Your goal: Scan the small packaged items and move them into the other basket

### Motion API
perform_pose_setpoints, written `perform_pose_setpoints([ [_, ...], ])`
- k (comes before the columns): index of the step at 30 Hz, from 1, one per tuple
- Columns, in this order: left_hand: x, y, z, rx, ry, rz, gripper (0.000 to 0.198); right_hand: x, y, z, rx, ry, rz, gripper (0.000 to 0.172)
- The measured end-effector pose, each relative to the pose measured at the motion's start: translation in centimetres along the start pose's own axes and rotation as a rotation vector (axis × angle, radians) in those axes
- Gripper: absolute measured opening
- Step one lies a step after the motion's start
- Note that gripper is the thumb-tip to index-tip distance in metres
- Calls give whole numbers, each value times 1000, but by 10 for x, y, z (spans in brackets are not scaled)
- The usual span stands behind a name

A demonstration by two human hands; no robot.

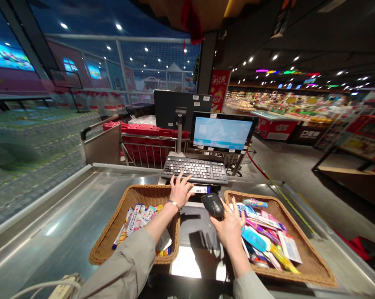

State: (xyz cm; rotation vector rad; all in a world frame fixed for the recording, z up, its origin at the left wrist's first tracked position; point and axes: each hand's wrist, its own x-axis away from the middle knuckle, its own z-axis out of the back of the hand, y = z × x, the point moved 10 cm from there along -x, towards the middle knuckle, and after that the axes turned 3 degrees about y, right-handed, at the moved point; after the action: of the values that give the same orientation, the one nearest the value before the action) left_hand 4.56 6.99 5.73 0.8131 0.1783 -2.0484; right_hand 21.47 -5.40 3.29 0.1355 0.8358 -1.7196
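Black plastic barcode scanner (212,204), light and stiff, sits gripped in my right hand (229,228); my open left hand (181,191) rests on the keyboard (195,170).

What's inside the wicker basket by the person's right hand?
The wicker basket holds a pile of brightly packaged items, apparently toothbrushes. The right hand and black handheld scanner block part of it, and the pile hides the basket's floor.
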Motion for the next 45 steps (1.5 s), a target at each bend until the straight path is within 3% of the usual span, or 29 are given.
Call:
perform_pose_setpoints([
  [21, 4, 6, 3, 11, 16, -17, 23, 9, -5, 7, 22, 19, 52, 31],
  [38, 2, 15, -2, 28, -5, -22, 22, 12, 6, 9, -41, -27, -35, 30],
  [45, -4, 26, -2, 35, -11, -45, 21, 14, 14, 21, -17, 42, -67, 31],
])
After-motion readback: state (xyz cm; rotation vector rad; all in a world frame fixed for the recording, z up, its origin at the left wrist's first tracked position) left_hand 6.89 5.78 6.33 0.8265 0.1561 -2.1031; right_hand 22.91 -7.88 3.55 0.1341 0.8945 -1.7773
